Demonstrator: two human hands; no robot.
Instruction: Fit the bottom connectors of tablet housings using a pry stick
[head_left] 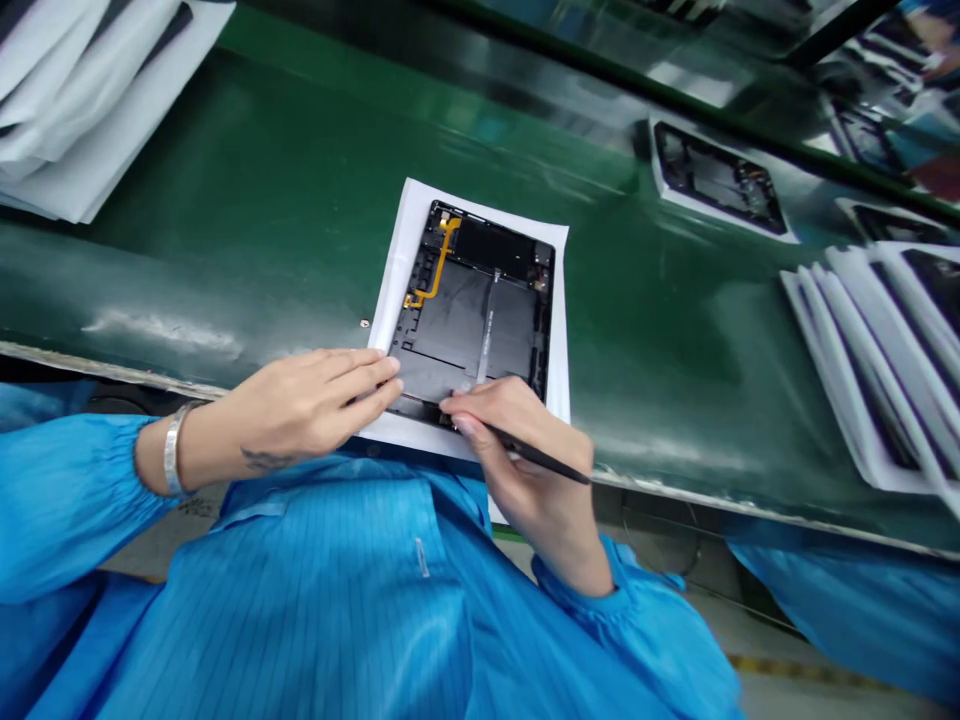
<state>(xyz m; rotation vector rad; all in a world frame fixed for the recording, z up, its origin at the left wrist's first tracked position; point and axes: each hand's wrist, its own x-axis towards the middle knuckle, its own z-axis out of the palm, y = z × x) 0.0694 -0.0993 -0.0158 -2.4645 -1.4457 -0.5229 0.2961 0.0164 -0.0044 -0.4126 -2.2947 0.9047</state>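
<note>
An opened black tablet-like device (pixel 457 310) lies on a white sheet (pixel 559 300) on the green table. An orange flex cable (pixel 442 262) runs along its upper left part. My left hand (pixel 311 405) rests with stretched fingers at the device's lower left corner and holds nothing. Pinched in my right hand (pixel 517 440) is a thin dark tool (pixel 551 461), probably tweezers, over the device's lower edge. The tool's tip is hidden by my fingers.
Stacks of white sheets stand at the upper left (pixel 97 110) and at the right (pixel 870 370), the right one with dark devices between. Another opened device (pixel 720 178) lies at the back right. A small round part (pixel 365 323) is left of the sheet.
</note>
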